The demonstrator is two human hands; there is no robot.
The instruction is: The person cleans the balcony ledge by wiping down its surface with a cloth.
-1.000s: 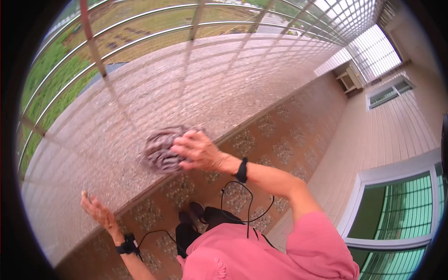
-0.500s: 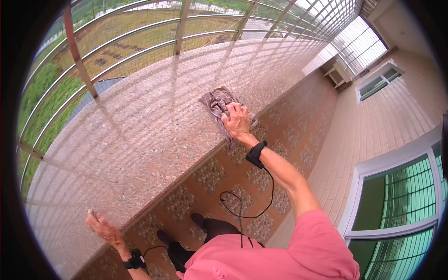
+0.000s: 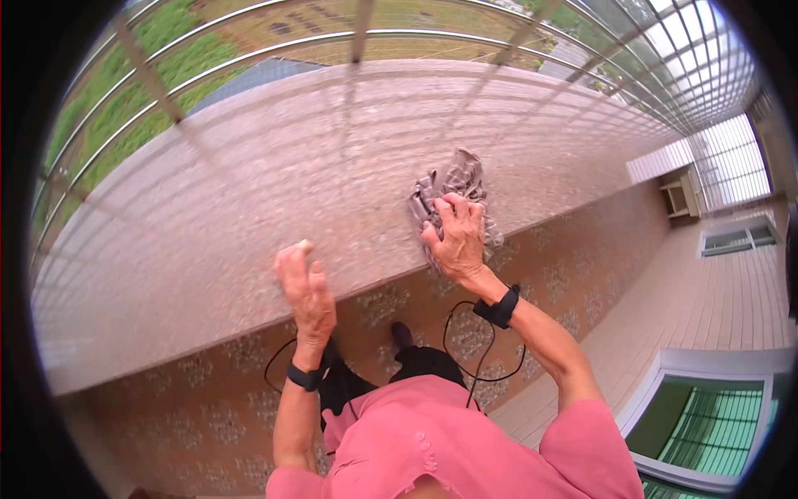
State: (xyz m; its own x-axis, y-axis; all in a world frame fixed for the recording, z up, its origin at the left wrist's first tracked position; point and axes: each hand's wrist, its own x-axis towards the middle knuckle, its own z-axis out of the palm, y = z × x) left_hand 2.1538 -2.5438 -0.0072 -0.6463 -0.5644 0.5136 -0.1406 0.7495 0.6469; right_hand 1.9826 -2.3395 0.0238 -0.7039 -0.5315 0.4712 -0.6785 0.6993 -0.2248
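Note:
My right hand (image 3: 459, 237) presses down on a crumpled brown-grey striped cloth (image 3: 465, 173), its fingers bent into the folds. The cloth lies on the speckled pinkish stone ledge (image 3: 332, 183), close to its front edge. Over the same edge, left of the cloth, my left hand (image 3: 306, 291) is raised with its fingers curled together. A small pale spot shows at its fingertips; whether it is a held object or part of a finger is unclear.
Metal railing bars (image 3: 357, 33) run along the ledge's outer side. Patterned pebble floor tiles (image 3: 224, 420) lie below. A loose black cable (image 3: 449, 333) hangs near my body. At the right stand a tiled wall (image 3: 665, 308) and a green-glass window (image 3: 706, 424).
My left hand has risen and come right, nearer to the cloth. My right hand and the cloth appear further right in view, and the cloth is bunched differently. The view has turned.

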